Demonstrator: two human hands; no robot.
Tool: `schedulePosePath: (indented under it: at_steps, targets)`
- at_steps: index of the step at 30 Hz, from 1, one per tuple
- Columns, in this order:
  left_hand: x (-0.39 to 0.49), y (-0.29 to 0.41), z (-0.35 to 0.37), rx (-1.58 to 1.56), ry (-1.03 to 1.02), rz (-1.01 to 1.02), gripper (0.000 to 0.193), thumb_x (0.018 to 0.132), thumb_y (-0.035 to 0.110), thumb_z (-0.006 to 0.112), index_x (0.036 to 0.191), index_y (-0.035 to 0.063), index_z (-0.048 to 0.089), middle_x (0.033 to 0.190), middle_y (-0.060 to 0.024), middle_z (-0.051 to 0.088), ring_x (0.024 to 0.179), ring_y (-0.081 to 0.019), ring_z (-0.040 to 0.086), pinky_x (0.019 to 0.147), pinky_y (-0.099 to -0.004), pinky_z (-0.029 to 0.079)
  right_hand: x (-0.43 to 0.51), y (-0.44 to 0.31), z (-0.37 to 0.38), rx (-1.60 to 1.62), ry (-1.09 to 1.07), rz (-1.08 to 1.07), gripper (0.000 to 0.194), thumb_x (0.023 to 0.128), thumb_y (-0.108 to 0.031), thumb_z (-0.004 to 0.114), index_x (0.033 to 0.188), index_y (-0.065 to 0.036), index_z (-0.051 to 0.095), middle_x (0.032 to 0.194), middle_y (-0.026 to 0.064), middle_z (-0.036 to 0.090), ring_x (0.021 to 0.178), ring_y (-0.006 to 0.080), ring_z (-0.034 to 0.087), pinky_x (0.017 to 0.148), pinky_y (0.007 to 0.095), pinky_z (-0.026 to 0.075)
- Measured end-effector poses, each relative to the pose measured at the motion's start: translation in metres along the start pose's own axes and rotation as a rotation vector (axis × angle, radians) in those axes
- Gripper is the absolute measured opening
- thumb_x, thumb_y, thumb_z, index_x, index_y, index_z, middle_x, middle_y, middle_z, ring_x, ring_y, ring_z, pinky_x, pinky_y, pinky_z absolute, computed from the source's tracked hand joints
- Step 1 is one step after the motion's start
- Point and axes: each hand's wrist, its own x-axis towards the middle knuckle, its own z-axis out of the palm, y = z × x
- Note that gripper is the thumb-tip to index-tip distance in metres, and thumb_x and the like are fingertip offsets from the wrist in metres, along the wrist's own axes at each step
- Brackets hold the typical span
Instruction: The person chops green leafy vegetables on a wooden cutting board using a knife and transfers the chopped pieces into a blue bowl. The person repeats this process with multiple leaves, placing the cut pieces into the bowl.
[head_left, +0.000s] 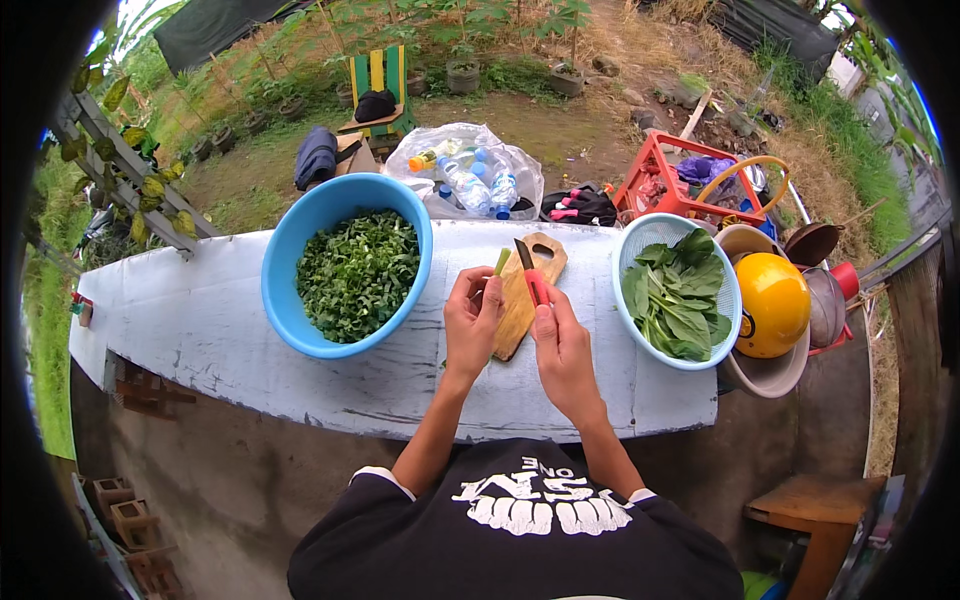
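Note:
Pinched in the fingers of my left hand (475, 319) is a short green stem piece (502, 261), upright above the left edge of a wooden cutting board (517, 307). My right hand (561, 341) grips the red handle of a small knife (535, 283), its dark blade pointing up and away from me over the board. Blade and stem are apart. To the left stands a blue plastic basin (274, 289) with chopped leafy greens (358, 276). On the right, a light blue plastic colander (671, 363) holds whole leafy greens with stems (679, 300).
The pale table (202, 315) carries these things. Beyond its far edge are a clear bag of plastic bottles (517, 146), a black bag (581, 206) and a red plastic crate (651, 161). A yellow helmet (776, 304) sits right of the colander, over a beige basin (776, 379).

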Motion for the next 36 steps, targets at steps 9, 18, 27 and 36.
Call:
schedulePosePath:
  at_steps: [9, 18, 27, 36]
  targets:
    - [-0.002, 0.002, 0.007, -0.035, 0.032, 0.161, 0.010, 0.109, 0.012, 0.063, 0.111, 0.0027, 0.060, 0.087, 0.0015, 0.059, 0.075, -0.0028, 0.051, 0.063, -0.0204, 0.041, -0.006, -0.012, 0.006, 0.018, 0.046, -0.174, 0.041, 0.114, -0.021, 0.045, 0.147, 0.001, 0.054, 0.118, 0.0216, 0.073, 0.104, 0.0231, 0.071, 0.092, 0.0369, 0.053]
    - [-0.008, -0.001, 0.010, 0.003, 0.013, 0.186, 0.008, 0.109, 0.009, 0.062, 0.112, 0.0023, 0.060, 0.091, 0.0001, 0.060, 0.081, -0.0039, 0.055, 0.067, -0.0197, 0.044, -0.009, -0.008, 0.001, 0.021, 0.046, -0.146, 0.041, 0.114, -0.021, 0.046, 0.147, 0.001, 0.055, 0.098, 0.0141, 0.070, 0.081, 0.0138, 0.062, 0.076, 0.0309, 0.052]
    - [-0.008, -0.004, 0.009, 0.020, 0.019, 0.162, 0.009, 0.108, 0.010, 0.063, 0.112, 0.0024, 0.061, 0.092, -0.0003, 0.061, 0.083, -0.0043, 0.056, 0.069, -0.0203, 0.045, -0.005, -0.005, 0.004, 0.027, 0.082, -0.185, 0.040, 0.114, -0.021, 0.046, 0.146, 0.001, 0.056, 0.094, 0.0121, 0.069, 0.079, 0.0110, 0.058, 0.072, 0.0305, 0.051]
    - [-0.008, -0.006, 0.008, 0.042, 0.021, 0.168, 0.009, 0.108, 0.010, 0.064, 0.112, 0.0029, 0.061, 0.091, 0.0002, 0.061, 0.082, -0.0045, 0.056, 0.069, -0.0208, 0.045, -0.005, -0.005, -0.001, 0.059, -0.014, -0.065, 0.042, 0.114, -0.019, 0.044, 0.151, 0.000, 0.051, 0.126, 0.0272, 0.070, 0.115, 0.0356, 0.073, 0.095, 0.0392, 0.054]
